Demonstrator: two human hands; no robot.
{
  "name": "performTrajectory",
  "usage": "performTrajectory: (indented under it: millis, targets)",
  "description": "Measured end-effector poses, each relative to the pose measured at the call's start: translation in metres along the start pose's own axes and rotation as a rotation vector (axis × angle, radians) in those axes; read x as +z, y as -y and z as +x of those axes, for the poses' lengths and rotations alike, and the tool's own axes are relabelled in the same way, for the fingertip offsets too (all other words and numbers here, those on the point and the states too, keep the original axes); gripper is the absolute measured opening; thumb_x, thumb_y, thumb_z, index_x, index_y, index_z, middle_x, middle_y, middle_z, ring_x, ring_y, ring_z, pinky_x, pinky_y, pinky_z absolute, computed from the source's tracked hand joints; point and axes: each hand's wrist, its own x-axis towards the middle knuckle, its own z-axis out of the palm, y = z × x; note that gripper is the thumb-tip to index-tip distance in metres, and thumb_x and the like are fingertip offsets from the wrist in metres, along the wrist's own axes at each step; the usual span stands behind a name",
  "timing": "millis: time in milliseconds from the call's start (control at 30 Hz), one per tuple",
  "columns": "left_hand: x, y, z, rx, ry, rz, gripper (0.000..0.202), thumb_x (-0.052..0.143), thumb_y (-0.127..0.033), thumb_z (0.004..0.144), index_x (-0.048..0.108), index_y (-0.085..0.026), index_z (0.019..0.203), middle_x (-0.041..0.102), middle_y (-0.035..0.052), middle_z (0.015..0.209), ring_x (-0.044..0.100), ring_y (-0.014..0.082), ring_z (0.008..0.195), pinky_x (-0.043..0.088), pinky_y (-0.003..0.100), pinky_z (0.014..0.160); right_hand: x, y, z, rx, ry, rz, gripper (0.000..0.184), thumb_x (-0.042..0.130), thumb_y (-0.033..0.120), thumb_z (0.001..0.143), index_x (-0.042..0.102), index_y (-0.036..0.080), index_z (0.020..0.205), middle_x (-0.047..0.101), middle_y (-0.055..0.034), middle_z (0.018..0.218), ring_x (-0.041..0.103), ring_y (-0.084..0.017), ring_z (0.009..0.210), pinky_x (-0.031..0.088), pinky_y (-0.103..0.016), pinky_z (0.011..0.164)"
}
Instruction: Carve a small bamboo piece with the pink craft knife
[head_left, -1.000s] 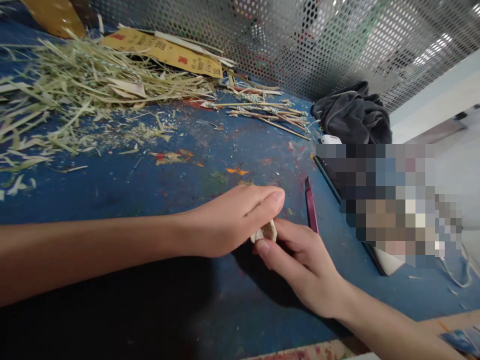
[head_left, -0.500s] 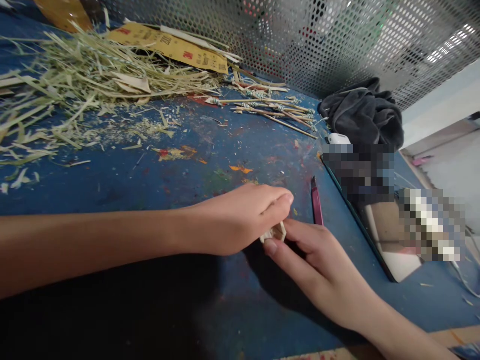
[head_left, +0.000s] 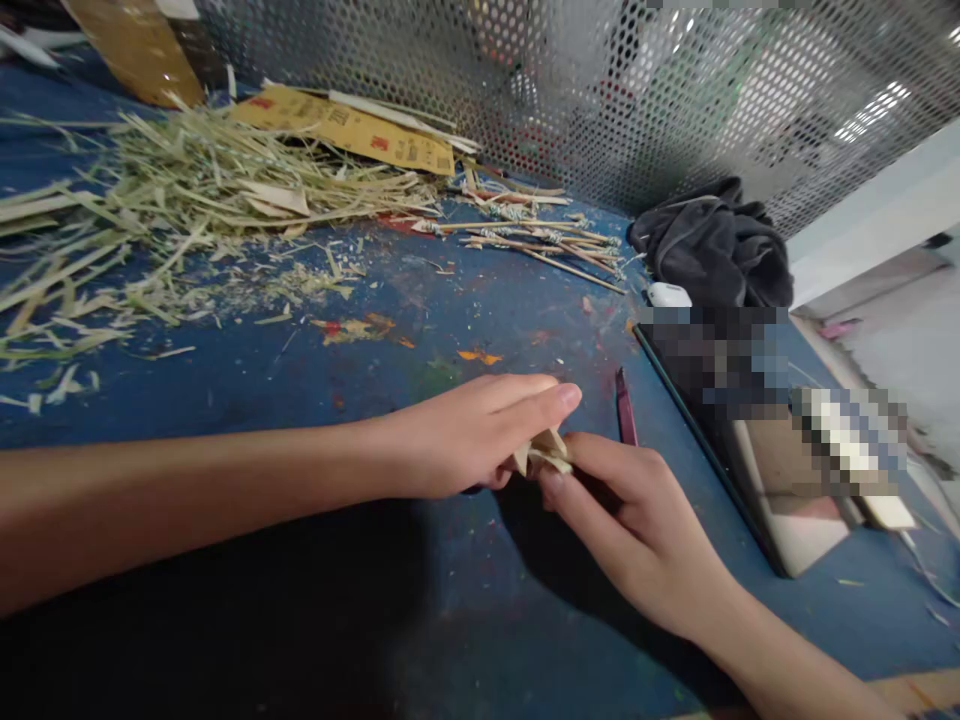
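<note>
Strip [head_left: 552, 443] may split if the right hand [head_left: 634, 525], pinching it from four o'clock, twists hard against the left hand [head_left: 476, 435], closed around its nine-o'clock end.

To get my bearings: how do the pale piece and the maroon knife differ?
The pale piece is cream and angular; the maroon knife is darker and straight. The pale piece is pinched in the right hand; the maroon knife lies on the blue table. Both are partly hidden.

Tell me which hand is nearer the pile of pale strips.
Left. The left hand is right of and nearer the camera than the pile; the right hand lies farther right.
</note>
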Motion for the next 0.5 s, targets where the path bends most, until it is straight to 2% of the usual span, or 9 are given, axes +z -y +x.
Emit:
performTrajectory:
  millis: [67,133,200,267,367,433,500]
  targets:
    - [0.001,0.002,-0.001,0.042,-0.045,-0.027,0.036,0.026,-0.043,0.100,0.042,-0.019,0.078,0.042,-0.0063,0.061,0.040,0.0074,0.049,0.036,0.018,0.046,-0.002,-0.002,0.000,-0.012,-0.062,0.048,0.023,0.048,0.024,0.097,0.058,0.019,0.078,0.055,0.0033,0.067,0.046,-0.008,0.059,0.035,-0.020,0.057]
    - [-0.001,0.004,-0.002,0.153,-0.140,0.091,0.035,0.026,-0.042,0.101,0.047,-0.019,0.086,0.049,-0.0040,0.070,0.047,0.0087,0.057,0.040,0.019,0.052,-0.004,-0.004,0.001,0.030,-0.096,0.140,0.026,0.048,0.029,0.097,0.060,0.019,0.077,0.057,0.0029,0.069,0.047,-0.007,0.060,0.035,-0.020,0.056]
    - [-0.005,0.007,-0.004,0.294,-0.285,0.247,0.029,0.031,-0.041,0.100,0.051,-0.020,0.100,0.056,0.0000,0.088,0.054,0.0110,0.072,0.045,0.020,0.061,-0.004,-0.008,0.002,0.117,-0.119,0.275,0.028,0.050,0.035,0.096,0.061,0.019,0.076,0.057,0.0027,0.067,0.046,-0.007,0.059,0.033,-0.020,0.053]
    - [-0.009,0.011,-0.005,0.439,-0.387,0.379,0.026,0.044,-0.040,0.096,0.052,-0.021,0.113,0.057,0.0033,0.108,0.057,0.0138,0.090,0.048,0.022,0.072,-0.004,-0.012,0.004,0.199,-0.120,0.452,0.030,0.054,0.042,0.093,0.061,0.019,0.076,0.057,0.0025,0.064,0.044,-0.007,0.055,0.031,-0.020,0.049]
    - [-0.013,0.014,-0.008,0.590,-0.361,0.558,0.033,0.064,-0.033,0.088,0.055,-0.025,0.119,0.059,0.0015,0.115,0.057,0.0148,0.104,0.047,0.023,0.089,-0.005,-0.018,0.009,0.251,-0.070,0.702,0.033,0.060,0.049,0.087,0.063,0.018,0.076,0.057,0.0027,0.061,0.040,-0.006,0.048,0.026,-0.020,0.044]
    - [-0.015,0.017,-0.009,0.611,-0.351,0.610,0.028,0.065,-0.027,0.088,0.060,-0.026,0.115,0.065,-0.0007,0.110,0.060,0.0124,0.103,0.046,0.021,0.092,-0.006,-0.020,0.012,0.264,-0.058,0.785,0.032,0.064,0.050,0.084,0.064,0.018,0.077,0.057,0.0028,0.061,0.038,-0.005,0.046,0.025,-0.020,0.043]
    - [-0.016,0.018,-0.008,0.618,-0.393,0.588,0.021,0.065,-0.025,0.088,0.063,-0.025,0.109,0.068,-0.0016,0.106,0.064,0.0107,0.098,0.048,0.019,0.090,-0.006,-0.022,0.013,0.269,-0.092,0.809,0.029,0.070,0.048,0.079,0.067,0.019,0.081,0.057,0.0031,0.063,0.038,-0.005,0.047,0.025,-0.020,0.043]
